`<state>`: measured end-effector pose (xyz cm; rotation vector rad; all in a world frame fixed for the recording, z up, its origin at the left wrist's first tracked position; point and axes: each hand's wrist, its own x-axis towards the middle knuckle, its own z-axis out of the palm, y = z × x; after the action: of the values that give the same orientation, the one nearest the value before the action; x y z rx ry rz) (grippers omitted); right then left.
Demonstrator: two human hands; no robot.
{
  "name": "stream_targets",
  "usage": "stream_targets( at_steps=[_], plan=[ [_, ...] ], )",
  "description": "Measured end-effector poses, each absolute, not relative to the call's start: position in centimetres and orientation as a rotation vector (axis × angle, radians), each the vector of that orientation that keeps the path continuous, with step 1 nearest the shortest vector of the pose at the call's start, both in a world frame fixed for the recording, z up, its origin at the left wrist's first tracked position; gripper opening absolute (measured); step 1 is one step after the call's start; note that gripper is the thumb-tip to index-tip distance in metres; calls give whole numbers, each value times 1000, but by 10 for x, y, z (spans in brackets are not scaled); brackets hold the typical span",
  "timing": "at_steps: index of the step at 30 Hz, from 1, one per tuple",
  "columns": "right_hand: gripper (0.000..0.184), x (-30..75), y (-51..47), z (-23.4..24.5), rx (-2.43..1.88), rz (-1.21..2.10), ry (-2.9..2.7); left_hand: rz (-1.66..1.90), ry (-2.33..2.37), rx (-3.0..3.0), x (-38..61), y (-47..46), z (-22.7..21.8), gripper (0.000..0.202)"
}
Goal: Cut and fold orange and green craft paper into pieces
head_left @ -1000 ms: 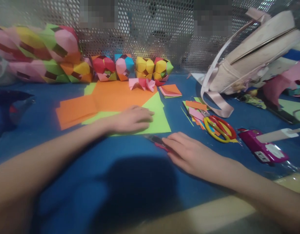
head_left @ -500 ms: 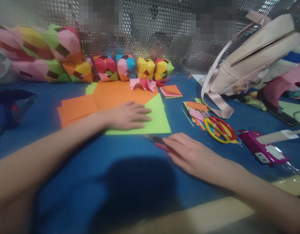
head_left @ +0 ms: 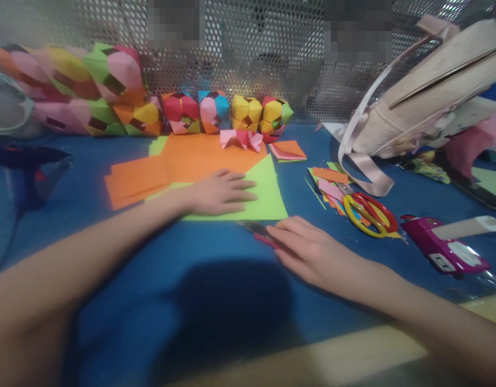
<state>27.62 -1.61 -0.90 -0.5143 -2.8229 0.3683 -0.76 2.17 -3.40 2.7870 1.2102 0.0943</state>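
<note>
My left hand (head_left: 219,192) lies flat, fingers stretched out, on a light green paper sheet (head_left: 267,194) on the blue table (head_left: 215,301). Orange paper sheets (head_left: 179,161) lie under and behind the green one. My right hand (head_left: 312,250) rests palm down on the table just in front of the green sheet's near edge, fingers extended, its fingertips on a small red and dark cutter (head_left: 258,231).
Colourful folded paper balls (head_left: 215,113) line the perforated metal back wall. Pink folded pieces (head_left: 239,138), a small paper stack (head_left: 290,150), paper scraps, red-yellow scissors (head_left: 368,212), a magenta tool (head_left: 441,250) and a beige bag (head_left: 417,102) lie to the right. A dark object (head_left: 26,166) sits at the left.
My left hand slid slightly away from me across the green sheet, now lying flatter. The right hand stays by the cutter. The view shifted a little.
</note>
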Motion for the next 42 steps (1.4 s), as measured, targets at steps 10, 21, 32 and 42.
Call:
stream_targets(
  at_steps=[10, 21, 32, 42],
  plan=[
    [26, 271, -17, -7, -498, 376, -2848, 69, 1221, 2777, -6, 20, -33, 48],
    [24, 255, -20, -8, -486, 388, -2875, 100, 1211, 2792, -7, 22, -37, 49],
    [22, 250, -24, -7, -488, 397, -2874, 59, 1232, 2775, -3, 19, -31, 50],
    [22, 243, -24, -9, -457, 427, -2872, 53, 1232, 2772, -3, 20, -34, 50]
  ],
)
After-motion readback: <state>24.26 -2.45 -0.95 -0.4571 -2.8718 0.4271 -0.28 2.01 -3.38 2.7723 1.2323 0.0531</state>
